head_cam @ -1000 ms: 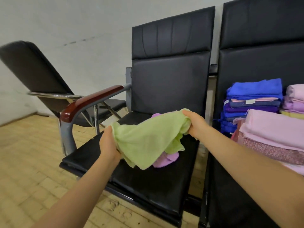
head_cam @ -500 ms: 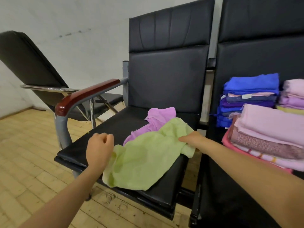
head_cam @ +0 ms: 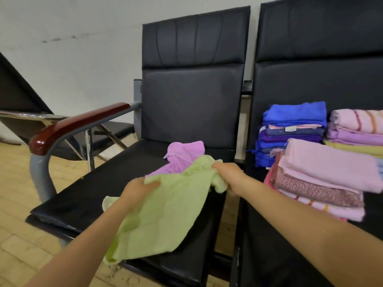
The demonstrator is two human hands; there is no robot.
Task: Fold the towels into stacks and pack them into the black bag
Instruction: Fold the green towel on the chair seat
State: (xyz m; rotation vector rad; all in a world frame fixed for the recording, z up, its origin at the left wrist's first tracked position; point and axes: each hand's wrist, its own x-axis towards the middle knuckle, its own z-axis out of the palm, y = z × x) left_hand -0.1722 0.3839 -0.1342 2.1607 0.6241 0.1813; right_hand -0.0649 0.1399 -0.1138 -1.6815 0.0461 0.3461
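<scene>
Our left hand (head_cam: 136, 190) has its fingers curled over the top edge of the green towel (head_cam: 163, 214), pinching it, and our right hand (head_cam: 230, 175) grips the bunched far corner of that same towel, so the cloth stretches between the two hands and drapes down over the front edge of the black chair seat (head_cam: 87, 195). Just behind the fingers, one crumpled purple towel (head_cam: 182, 156) lies on the seat toward its back edge, touching the green one. That makes two loose towels on this seat. On the neighbouring seat (head_cam: 269, 245) to the right, we count three folded stacks: a blue and purple stack (head_cam: 294, 129) at the back, a pink striped stack (head_cam: 356, 129) beside it, and a pink stack (head_cam: 323, 179) nearer the front edge.
</scene>
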